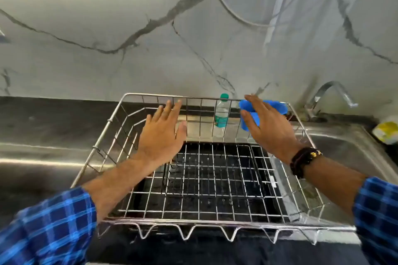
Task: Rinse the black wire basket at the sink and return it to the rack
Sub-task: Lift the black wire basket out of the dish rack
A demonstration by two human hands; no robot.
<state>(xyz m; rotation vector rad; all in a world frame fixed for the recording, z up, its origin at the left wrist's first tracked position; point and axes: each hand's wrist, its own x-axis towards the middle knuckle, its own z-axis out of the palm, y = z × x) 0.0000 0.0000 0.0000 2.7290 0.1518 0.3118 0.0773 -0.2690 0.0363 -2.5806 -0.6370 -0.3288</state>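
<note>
Wire rack spans the sink; left hand and right hand reach over it, fingers straight, holding nothing.

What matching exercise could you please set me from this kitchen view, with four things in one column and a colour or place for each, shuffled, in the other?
Column one:
1. bottle cap
2. cup
3. tap
4. wristband

Column two:
a. blue
b. green
c. dark, on the wrist of the right hand
d. shiny metal, beyond the far right corner of the rack

Right pairs: 1-b, 2-a, 3-d, 4-c.
</note>
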